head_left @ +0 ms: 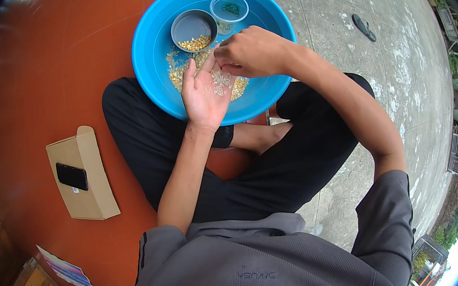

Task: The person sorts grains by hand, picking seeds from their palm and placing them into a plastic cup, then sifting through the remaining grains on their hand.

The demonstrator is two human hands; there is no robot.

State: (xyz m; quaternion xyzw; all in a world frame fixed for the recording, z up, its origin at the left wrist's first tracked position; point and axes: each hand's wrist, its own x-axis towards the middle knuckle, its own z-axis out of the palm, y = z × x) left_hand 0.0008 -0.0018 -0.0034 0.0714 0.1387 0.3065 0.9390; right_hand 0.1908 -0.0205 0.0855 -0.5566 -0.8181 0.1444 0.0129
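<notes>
Lying on the upturned left hand [205, 103]: pale grains [219, 82], a loose patch toward the palm's right side, no single long axis. Left fingers: extended, unclenched, bearing the grains from below. Right hand [255, 52]: at the far right of the patch, its fingers bent leftward, just beside the grains; whether they grasp any cannot be told. Blue basin [153, 50]: beneath both hands. Inside it, on the far side: grey bowl [190, 24] with yellow kernels [196, 44]; to its right, clear cup [242, 16]. Below the hands: scattered corn [240, 88].
</notes>
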